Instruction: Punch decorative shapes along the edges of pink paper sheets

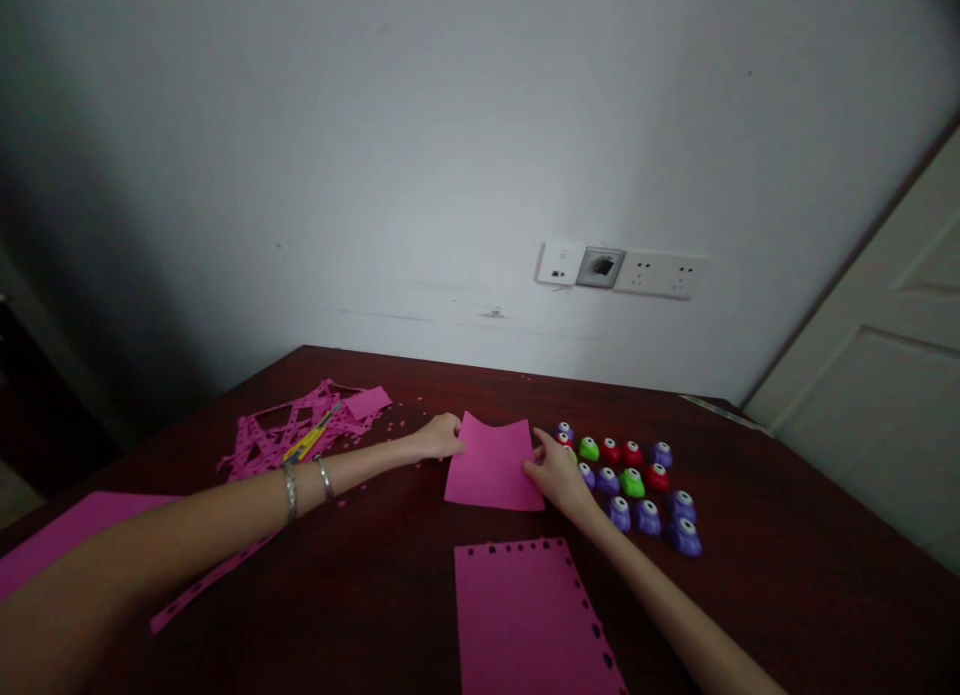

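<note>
Dark red table (322,595) against wall (450,175). My left hand (439,437) and right hand (559,475) pinch opposite edges of pink sheet (495,465). Risk: uneven pull could crease sheet.

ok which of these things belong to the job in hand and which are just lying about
Likely in the job:
pink sheet between left hand and right hand
hole-edged sheet
coloured punches

Seemingly just lying about:
strip scraps
yellow cutter
</note>
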`<state>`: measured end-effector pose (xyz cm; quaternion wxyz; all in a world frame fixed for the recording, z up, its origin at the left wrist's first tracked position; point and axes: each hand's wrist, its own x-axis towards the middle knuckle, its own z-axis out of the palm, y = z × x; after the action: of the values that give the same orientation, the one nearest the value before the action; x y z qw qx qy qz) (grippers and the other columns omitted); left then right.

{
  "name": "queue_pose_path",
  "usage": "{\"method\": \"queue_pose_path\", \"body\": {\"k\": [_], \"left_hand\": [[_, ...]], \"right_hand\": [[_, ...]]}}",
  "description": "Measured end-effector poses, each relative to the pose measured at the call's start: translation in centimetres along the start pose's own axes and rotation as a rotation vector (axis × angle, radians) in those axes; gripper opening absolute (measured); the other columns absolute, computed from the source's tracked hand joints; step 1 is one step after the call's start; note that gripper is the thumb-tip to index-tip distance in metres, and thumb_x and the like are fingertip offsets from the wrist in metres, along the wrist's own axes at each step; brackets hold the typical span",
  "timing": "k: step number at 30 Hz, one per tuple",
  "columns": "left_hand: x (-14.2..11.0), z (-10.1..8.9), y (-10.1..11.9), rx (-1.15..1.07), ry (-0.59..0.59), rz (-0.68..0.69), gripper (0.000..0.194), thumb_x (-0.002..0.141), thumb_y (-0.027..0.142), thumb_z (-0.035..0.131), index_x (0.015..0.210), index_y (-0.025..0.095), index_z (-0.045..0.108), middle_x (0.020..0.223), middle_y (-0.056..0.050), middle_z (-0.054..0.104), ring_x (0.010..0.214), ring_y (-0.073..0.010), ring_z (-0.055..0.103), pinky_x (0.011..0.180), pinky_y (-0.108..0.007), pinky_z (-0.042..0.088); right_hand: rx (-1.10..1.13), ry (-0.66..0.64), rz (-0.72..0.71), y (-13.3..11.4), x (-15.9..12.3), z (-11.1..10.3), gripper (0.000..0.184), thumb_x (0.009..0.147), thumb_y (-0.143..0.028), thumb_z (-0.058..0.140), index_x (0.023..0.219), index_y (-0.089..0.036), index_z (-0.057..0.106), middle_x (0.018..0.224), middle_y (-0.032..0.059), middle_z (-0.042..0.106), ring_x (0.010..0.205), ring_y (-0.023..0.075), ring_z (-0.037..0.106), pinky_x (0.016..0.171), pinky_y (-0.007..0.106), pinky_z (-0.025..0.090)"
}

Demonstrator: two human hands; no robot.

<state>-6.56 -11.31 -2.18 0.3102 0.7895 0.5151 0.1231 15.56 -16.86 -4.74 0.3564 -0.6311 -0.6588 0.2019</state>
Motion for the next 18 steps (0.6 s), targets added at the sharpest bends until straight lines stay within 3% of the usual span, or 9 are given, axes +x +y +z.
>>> {"method": "queue_pose_path", "body": {"k": [4, 8, 11, 14, 18], "left_hand": [[-0.8, -0.1, 0.6, 0.197, 0.044, 0.038, 0.037, 0.062, 0.015, 0.056, 0.099, 0.010, 0.055, 0.097, -0.012, 0.062, 0.082, -0.0213, 0.060, 0.062, -0.024, 0.046], [-2.1, -0.1, 2.1, 0.582, 0.192, 0.032, 0.068, 0.061, 0.020, 0.062, 0.123, 0.007, 0.036, 0.113, -0.019, 0.050, 0.095, -0.0299, 0.055, 0.072, -0.035, 0.046], [-3.2, 0.1, 3.4, 0.773, 0.255, 0.201, 0.053, 0.067, 0.019, 0.059, 0.117, 0.010, 0.044, 0.113, -0.018, 0.048, 0.103, -0.0300, 0.049, 0.082, -0.038, 0.041], [-5.0, 0.6, 4.7, 0.812, 0.162, 0.336, 0.025, 0.076, 0.027, 0.052, 0.094, 0.011, 0.059, 0.103, -0.015, 0.054, 0.099, -0.0278, 0.051, 0.084, -0.037, 0.040], [-8.0, 1.5, 5.9, 0.698, -0.039, 0.355, 0.033, 0.070, 0.045, 0.060, 0.081, 0.014, 0.064, 0.088, -0.009, 0.061, 0.083, -0.0225, 0.056, 0.074, -0.031, 0.043]], "right_hand": [[-0.152, -0.017, -0.079, -0.8, -0.6, -0.1, 0.056, 0.062, -0.011, 0.055, 0.118, -0.009, 0.052, 0.084, 0.0080, 0.060, 0.078, 0.0207, 0.057, 0.075, 0.031, 0.043], [-0.260, 0.008, -0.154, -1.6, -1.1, -0.7, 0.050, 0.064, -0.011, 0.057, 0.114, -0.010, 0.054, 0.105, 0.0149, 0.052, 0.100, 0.0270, 0.049, 0.090, 0.037, 0.036], [-0.338, -0.055, -0.255, -2.1, -1.8, -1.9, 0.038, 0.069, -0.012, 0.055, 0.106, -0.012, 0.058, 0.104, 0.0131, 0.052, 0.101, 0.0251, 0.048, 0.091, 0.036, 0.035], [-0.292, -0.254, -0.335, -2.4, -3.4, -3.8, 0.024, 0.071, -0.012, 0.053, 0.093, -0.015, 0.062, 0.095, 0.0075, 0.056, 0.092, 0.0197, 0.052, 0.083, 0.029, 0.039], [-0.247, -0.564, -0.370, -2.7, -5.9, -6.4, 0.023, 0.069, -0.012, 0.055, 0.089, -0.018, 0.063, 0.091, 0.0031, 0.059, 0.081, 0.0155, 0.054, 0.072, 0.025, 0.041]]}}
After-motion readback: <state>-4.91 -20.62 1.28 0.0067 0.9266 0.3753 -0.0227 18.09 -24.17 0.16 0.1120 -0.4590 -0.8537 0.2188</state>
